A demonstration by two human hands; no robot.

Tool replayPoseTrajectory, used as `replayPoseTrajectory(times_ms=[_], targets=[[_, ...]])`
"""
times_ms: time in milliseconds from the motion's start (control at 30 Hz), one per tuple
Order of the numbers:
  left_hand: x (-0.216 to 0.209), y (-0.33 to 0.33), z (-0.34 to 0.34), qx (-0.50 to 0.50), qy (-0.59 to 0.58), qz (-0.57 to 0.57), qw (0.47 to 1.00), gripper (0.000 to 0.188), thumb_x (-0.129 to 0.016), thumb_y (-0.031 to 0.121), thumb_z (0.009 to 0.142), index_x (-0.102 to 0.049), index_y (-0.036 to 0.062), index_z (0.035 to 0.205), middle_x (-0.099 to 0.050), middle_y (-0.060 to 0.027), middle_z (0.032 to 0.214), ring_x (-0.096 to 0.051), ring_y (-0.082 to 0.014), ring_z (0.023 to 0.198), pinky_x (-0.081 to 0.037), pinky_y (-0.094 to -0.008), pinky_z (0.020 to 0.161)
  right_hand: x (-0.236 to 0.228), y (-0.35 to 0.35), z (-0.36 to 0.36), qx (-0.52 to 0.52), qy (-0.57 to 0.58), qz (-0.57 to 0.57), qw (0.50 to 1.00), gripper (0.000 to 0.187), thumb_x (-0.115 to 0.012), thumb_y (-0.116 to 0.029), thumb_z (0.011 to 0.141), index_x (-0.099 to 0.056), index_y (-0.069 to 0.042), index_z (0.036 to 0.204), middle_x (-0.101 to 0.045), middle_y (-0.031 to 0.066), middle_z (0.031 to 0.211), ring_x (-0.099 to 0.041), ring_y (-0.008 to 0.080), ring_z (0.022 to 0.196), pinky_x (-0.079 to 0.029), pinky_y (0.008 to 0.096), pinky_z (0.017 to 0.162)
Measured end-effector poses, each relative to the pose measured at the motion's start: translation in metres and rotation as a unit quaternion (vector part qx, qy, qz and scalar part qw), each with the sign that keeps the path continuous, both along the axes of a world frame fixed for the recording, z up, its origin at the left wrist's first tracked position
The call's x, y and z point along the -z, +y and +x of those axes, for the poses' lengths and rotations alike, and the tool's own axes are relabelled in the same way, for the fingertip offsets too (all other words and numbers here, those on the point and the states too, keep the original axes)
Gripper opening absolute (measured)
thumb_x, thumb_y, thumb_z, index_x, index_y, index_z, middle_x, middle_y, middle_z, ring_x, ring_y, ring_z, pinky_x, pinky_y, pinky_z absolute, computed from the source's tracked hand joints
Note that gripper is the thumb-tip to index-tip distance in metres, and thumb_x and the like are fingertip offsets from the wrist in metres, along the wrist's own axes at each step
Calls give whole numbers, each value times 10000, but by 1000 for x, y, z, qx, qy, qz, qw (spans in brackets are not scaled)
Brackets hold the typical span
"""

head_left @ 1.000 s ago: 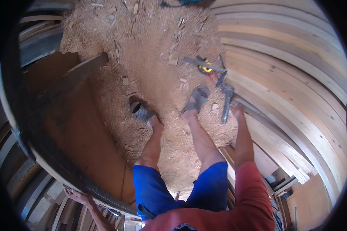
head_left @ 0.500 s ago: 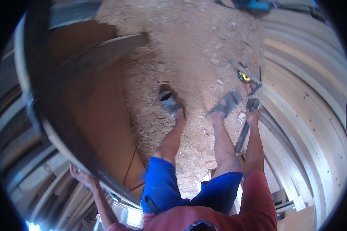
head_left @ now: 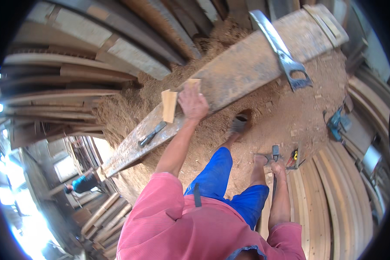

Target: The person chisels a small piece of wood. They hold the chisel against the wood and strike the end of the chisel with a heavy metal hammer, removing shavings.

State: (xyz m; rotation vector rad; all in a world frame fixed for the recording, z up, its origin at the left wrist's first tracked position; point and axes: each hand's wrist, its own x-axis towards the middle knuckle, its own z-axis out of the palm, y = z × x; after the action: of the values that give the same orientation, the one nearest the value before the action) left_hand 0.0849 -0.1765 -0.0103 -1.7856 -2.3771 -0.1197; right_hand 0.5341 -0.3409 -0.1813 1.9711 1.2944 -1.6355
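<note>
My left hand (head_left: 192, 103) lies over a small pale wood block (head_left: 194, 81) on a long, worn plank (head_left: 240, 71), its fingers stretched forward. Beside it a tapered wood piece (head_left: 169, 106) stands out over the plank. A dark-handled tool, perhaps a chisel (head_left: 152, 134), lies near the plank's edge. Low at my right side, my right hand (head_left: 278, 167) is closed round a hammer, close under its dark head (head_left: 275, 151). A handsaw (head_left: 279, 52) lies across the far part of the plank, its handle overhanging the near edge.
Wood shavings and offcuts cover the floor (head_left: 290, 115). A yellow-and-black tape measure (head_left: 295, 154) lies right of my right hand. Farther right is a blue power tool (head_left: 335, 123). Long boards (head_left: 342, 195) are stacked at right, more timber at left. Another person (head_left: 83, 183) is far left.
My view has swung over to the long plank with the handsaw. My left hand has left a large wooden workpiece's edge and come onto the plank. The right hand still holds the hammer low.
</note>
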Motion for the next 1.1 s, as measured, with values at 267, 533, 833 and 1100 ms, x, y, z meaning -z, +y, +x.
replayPoseTrajectory(times_ms=[267, 533, 833, 1100], targets=[[-11, -12, -4, -38, -77, 29, 996, 552, -579, 228, 778, -515, 159, 1321, -403, -187, 1399, -419, -396, 1148, -327, -560, 974, -54, 25, -59, 115, 15, 49, 992, 241, -600, -228, 844, -622, -7, 751, -559, 43, 598, -498, 154, 484, -366, 318, 447], [-66, -47, -17, 19, -195, 11, 981, 650, -631, 305, 823, -412, 69, 1387, -295, -255, 1484, -272, -439, 1350, -240, -570, 1062, -148, 27, -152, 234, 52, 64, 969, 167, -610, -189, 883, -587, -32, 831, -537, 21, 594, -521, 137, 494, -386, 309, 437], [-83, -258, -198, -139, -152, -250, 946, 537, -692, 223, 805, -517, 70, 1289, -464, -182, 1396, -447, -394, 1222, -342, -537, 1018, -212, 34, -220, 280, 40, 43, 958, 126, -631, -113, 821, -616, 5, 781, -617, 107, 655, -604, 192, 542, -460, 363, 471], [-103, -265, -233, -81, -332, -168, 925, 403, -664, 65, 775, -550, 31, 1159, -561, -211, 1156, -506, -412, 1094, -398, -484, 959, -248, 59, -244, 378, 172, -39, 909, 144, -648, -170, 864, -583, -44, 886, -608, 72, 710, -600, 174, 570, -467, 334, 411]])
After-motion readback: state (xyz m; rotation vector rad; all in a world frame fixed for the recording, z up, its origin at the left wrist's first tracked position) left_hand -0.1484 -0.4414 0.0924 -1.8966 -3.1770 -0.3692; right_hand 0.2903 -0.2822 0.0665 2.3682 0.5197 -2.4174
